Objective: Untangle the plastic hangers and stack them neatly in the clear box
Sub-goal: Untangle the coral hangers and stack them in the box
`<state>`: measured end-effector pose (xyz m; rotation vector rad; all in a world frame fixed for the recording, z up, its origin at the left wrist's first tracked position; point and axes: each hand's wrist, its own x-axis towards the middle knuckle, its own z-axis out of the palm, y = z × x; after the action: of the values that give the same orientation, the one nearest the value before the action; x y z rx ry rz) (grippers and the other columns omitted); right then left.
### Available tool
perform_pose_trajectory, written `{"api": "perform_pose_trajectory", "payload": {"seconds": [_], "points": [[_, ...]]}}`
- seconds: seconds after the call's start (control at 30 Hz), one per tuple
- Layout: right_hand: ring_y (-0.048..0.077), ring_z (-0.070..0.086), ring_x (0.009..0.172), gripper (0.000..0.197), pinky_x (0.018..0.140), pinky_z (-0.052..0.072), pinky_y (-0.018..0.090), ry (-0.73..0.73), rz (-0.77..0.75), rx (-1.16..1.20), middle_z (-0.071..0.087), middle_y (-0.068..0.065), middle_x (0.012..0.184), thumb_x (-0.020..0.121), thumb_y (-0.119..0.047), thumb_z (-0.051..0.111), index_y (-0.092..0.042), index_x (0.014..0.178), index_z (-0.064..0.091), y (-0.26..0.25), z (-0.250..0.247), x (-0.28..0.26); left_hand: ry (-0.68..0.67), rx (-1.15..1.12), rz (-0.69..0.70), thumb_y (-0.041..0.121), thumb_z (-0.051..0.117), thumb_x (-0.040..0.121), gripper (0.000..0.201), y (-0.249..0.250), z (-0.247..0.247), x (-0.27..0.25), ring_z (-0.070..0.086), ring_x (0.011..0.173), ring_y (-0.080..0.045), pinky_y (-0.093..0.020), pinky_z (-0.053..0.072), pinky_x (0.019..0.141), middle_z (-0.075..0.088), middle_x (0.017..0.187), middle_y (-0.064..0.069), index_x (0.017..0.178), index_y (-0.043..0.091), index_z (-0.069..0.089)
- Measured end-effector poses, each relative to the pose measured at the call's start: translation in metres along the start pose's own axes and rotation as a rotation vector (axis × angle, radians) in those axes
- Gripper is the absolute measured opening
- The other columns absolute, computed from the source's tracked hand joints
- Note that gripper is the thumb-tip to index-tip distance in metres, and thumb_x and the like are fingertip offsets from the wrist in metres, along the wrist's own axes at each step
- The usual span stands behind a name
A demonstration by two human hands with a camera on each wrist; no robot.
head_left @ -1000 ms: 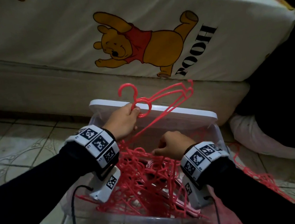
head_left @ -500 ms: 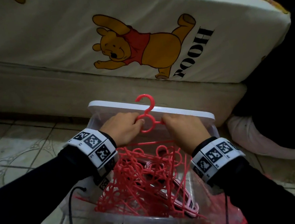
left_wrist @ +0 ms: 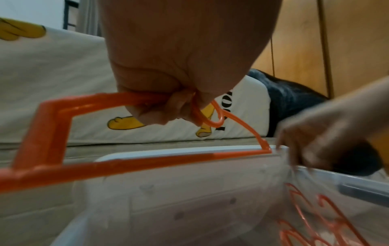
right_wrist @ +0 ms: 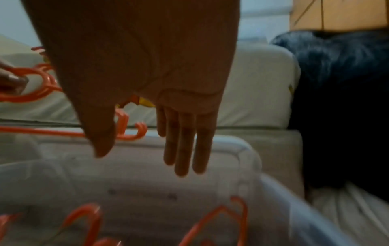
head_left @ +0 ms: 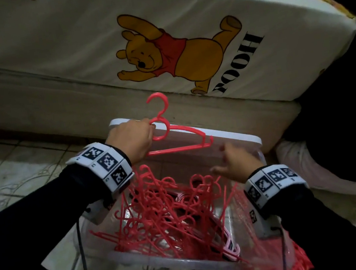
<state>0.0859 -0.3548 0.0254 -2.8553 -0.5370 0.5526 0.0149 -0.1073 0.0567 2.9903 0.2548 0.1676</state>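
Pink plastic hanger (head_left: 173,135) hangs above the far rim of the clear box (head_left: 170,263), its neck gripped in the left hand (head_left: 133,140). The right hand (head_left: 233,163), fingers straight and holding nothing, hovers over the tangled hangers (head_left: 166,212) inside the box.

A cream mattress (head_left: 91,43) printed with a yellow bear in a red shirt (head_left: 173,57) (lettering beside it) lies on patterned floor tiles (head_left: 14,176); dark fabric (head_left: 342,93) is heaped at right.
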Motion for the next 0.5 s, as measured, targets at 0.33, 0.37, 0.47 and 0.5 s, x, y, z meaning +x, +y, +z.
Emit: {"api": "perform_pose_trajectory", "payload": {"seconds": [0.33,0.37,0.47,0.5], "points": [[0.013,0.061,0.073,0.012,0.071,0.049,0.026,-0.096,-0.343,0.121,0.069,0.003,0.087,0.087,-0.002,0.057,-0.010,0.090,0.065,-0.023,0.009,-0.008,-0.122,-0.208,-0.065,0.038,0.030,0.101,0.034,0.002,-0.003,0.002,0.055,0.105,-0.036,-0.041,0.042,0.088,0.061,0.110,-0.020,0.103,0.010,0.048],[0.013,0.061,0.074,0.012,0.074,0.051,0.030,-0.085,-0.345,0.122,0.069,0.004,0.088,0.087,-0.003,0.057,-0.010,0.091,0.066,-0.021,0.003,-0.008,-0.132,-0.222,-0.066,0.039,0.030,0.101,0.031,0.002,-0.003,0.003,0.055,0.106,-0.036,-0.039,0.041,0.086,0.061,0.110,-0.020,0.099,0.012,0.047],[0.014,0.063,0.076,0.017,0.076,0.054,0.031,-0.068,-0.316,0.157,0.066,-0.001,0.085,0.090,-0.002,0.053,-0.014,0.095,0.065,-0.013,-0.004,-0.008,-0.146,-0.279,-0.072,0.039,0.032,0.100,0.026,0.003,-0.004,0.004,0.054,0.102,-0.034,-0.035,0.035,0.078,0.060,0.109,-0.020,0.092,0.016,0.041],[0.014,0.064,0.078,0.021,0.076,0.053,0.030,-0.080,-0.296,0.144,0.065,-0.003,0.086,0.090,-0.001,0.050,-0.015,0.099,0.064,-0.011,-0.003,-0.008,-0.144,-0.294,-0.073,0.038,0.032,0.100,0.026,0.003,-0.004,0.004,0.054,0.101,-0.034,-0.034,0.034,0.076,0.060,0.108,-0.019,0.091,0.016,0.041]]}}
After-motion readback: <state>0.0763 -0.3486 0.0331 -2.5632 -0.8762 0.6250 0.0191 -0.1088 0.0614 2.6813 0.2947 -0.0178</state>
